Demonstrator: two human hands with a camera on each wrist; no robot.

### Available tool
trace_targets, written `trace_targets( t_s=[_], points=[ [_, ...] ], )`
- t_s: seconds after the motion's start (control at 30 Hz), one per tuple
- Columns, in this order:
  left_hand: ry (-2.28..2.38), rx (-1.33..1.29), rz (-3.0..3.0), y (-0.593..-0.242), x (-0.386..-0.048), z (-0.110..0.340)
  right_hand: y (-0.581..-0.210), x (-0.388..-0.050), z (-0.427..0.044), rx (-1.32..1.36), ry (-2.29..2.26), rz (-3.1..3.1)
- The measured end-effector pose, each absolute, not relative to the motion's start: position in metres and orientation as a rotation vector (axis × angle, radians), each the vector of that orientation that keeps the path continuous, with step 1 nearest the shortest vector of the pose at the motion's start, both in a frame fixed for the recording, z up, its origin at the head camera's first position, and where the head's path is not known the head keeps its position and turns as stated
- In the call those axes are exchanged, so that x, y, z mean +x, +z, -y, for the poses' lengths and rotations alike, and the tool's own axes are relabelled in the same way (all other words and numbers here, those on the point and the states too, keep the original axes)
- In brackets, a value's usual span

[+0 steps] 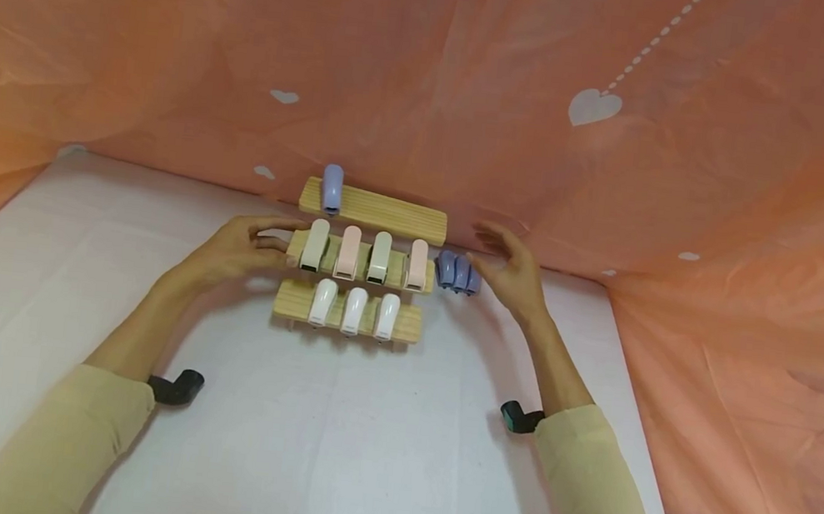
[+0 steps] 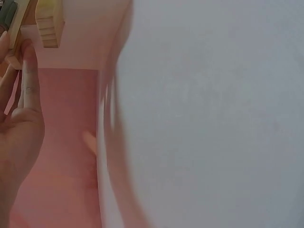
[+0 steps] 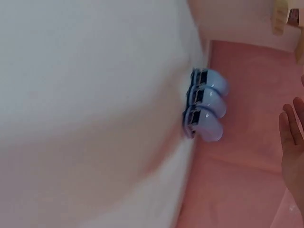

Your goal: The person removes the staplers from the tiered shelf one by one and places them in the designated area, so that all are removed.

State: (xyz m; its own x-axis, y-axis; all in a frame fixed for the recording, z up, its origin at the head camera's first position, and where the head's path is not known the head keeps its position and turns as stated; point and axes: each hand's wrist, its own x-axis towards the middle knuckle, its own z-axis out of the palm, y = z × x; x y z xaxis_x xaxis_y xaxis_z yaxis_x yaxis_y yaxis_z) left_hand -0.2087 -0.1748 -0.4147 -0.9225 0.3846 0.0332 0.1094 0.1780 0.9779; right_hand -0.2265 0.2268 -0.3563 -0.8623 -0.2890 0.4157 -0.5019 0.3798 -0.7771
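A stepped wooden rack [image 1: 294, 299] holds several staplers on three tiers: one lavender stapler [image 1: 332, 188] on the top tier, green and pink ones in the middle, and white ones on the lowest. My left hand [image 1: 235, 251] holds the left end of the middle tier; in the left wrist view the hand [image 2: 21, 128] has fingers and thumb at the wood's end [image 2: 14, 54]. Beyond the rack's right end stand three lavender-blue staplers [image 1: 461, 272] side by side. My right hand [image 1: 511, 276] is beside them, fingers spread and holding nothing; the right wrist view shows the hand [image 3: 294, 152] apart from the staplers [image 3: 206, 104].
A white surface [image 1: 363, 436] lies beneath the rack. Behind it and at both sides hangs orange-pink cloth [image 1: 402, 63] with white hearts. Each wrist wears a dark camera mount, one on the left [image 1: 177, 387] and one on the right [image 1: 520, 417].
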Motion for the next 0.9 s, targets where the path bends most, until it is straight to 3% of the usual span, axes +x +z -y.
trace_targets(
  t_s=[0.9],
  points=[
    [1.853, 0.42, -2.212, -0.411, -0.206, 0.175, -0.31, -0.221, -0.168, 0.945, 1.43, 2.423]
  ],
)
